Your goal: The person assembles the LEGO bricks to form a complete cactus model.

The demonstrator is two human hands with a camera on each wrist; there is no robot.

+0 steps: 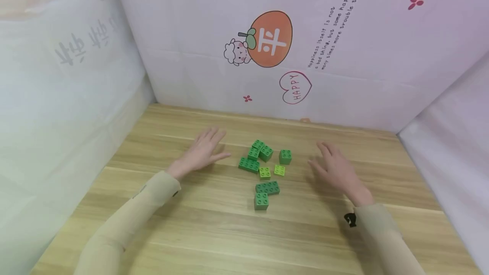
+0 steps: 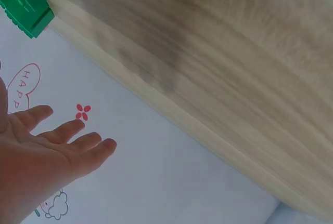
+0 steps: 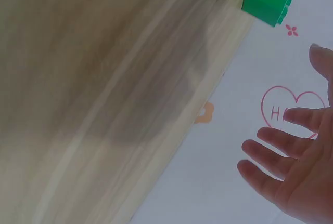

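Note:
My left hand (image 1: 200, 151) is left of a loose group of toy building bricks, fingers spread and nothing held. On the other side, my right hand (image 1: 336, 169) has its fingers apart and holds nothing. Between them lie a long green brick (image 1: 249, 164), another long green brick (image 1: 272, 187) and several square green ones, one of them (image 1: 285, 156) nearest the right hand. Two small lime-green bricks (image 1: 265, 173) (image 1: 279, 170) sit mid-group. A square brick (image 1: 261, 201) is at the near end. Each wrist view shows green bricks (image 2: 25, 5) (image 3: 266, 0) at a corner, apart from the hand.
The bricks are on a wood-grain table (image 1: 214, 232). A white printed sheet (image 1: 191, 71) rises along the table's far edge. White cloth walls stand at the left (image 1: 76, 109) and right (image 1: 454, 139).

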